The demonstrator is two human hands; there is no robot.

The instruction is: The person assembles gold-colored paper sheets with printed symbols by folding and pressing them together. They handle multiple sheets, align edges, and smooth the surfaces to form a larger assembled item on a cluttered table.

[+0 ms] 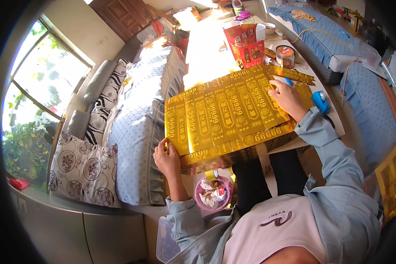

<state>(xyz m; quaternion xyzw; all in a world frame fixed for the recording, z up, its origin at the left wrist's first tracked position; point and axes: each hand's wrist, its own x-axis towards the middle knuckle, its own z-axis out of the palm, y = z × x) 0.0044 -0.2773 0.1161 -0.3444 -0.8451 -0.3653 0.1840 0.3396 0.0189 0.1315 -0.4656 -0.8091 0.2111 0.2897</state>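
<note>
A large box covered in gold foil strips (217, 112) is tilted before me at the near end of the table, its patterned top facing up. The strips bear embossed figures and characters. My left hand (167, 160) grips its near left corner, fingers bent over the edge. At the opposite side, my right hand (289, 100) holds the right edge, with thumb and forefinger near the rim. Loose gold foil strips (293, 74) lie just beyond the right hand. Close to the right wrist sits a blue tape dispenser (321, 101). The box's underside is hidden.
Behind the box stand a red printed food packet (246, 46) and a lidded plastic jar (285, 57). A pink waste bin (214, 194) with crumpled paper is below. A blue-covered sofa (138, 132) flanks the left; another blue-covered seat (366, 99) is right. Sunlight bleaches the far tabletop.
</note>
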